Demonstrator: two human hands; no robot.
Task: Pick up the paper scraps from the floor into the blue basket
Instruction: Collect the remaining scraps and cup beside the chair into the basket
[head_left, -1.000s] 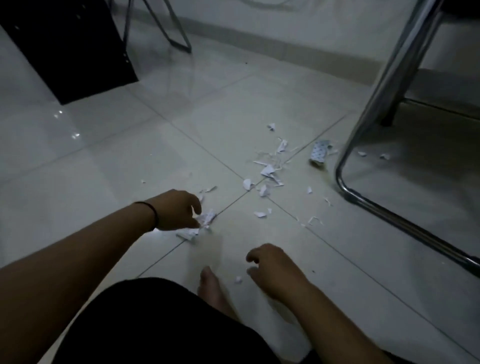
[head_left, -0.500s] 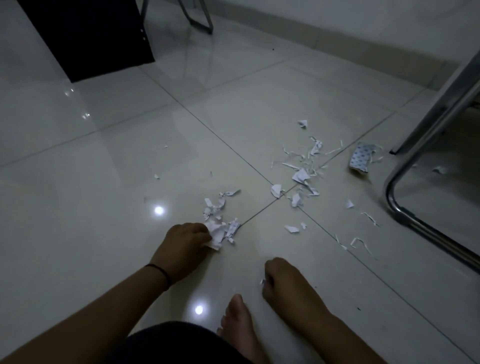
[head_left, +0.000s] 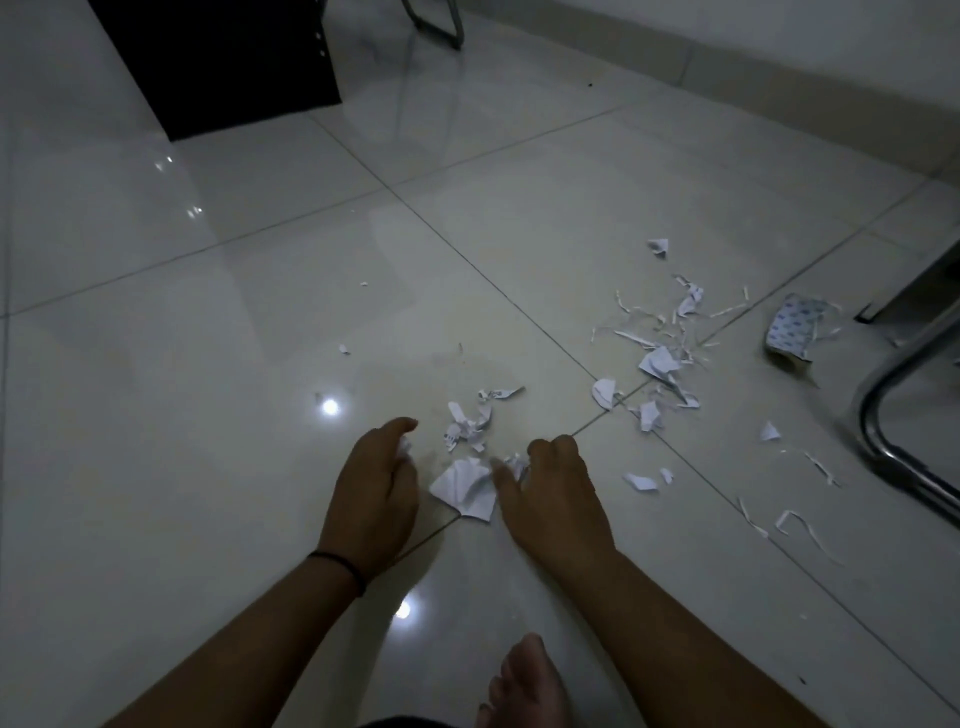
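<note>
Head view is showing both bare hands now working side by side on the glossy pale ceramic floor tiles, where half a second ago the right hand was resting curled and apart, nearer the bare foot. The right hand is now pressing against a creased white paper scrap, its fingers curling round a smaller crumpled piece at the knuckles. The left hand, wearing a thin black wristband, is holding small white bits tucked under its curled fingers, with the forefinger reaching forward. Judging by this, the person is gathering the near cluster with both hands, and that pile is getting smaller and tighter. A loose knot of crumpled white shreds is lying just beyond the fingertips, and a wider scatter of thin torn white strips and curled flakes is lying well apart to the right, beside a printed blue-and-white crumpled wrapper and a bent chrome steel chair leg. The paper is looking light, thin and sharply creased; the tiles are looking slick and reflective, so flat flakes will likely be needing a fingernail to lift. No blue basket is showing in this view, so most of the collecting is remaining undone.
</note>
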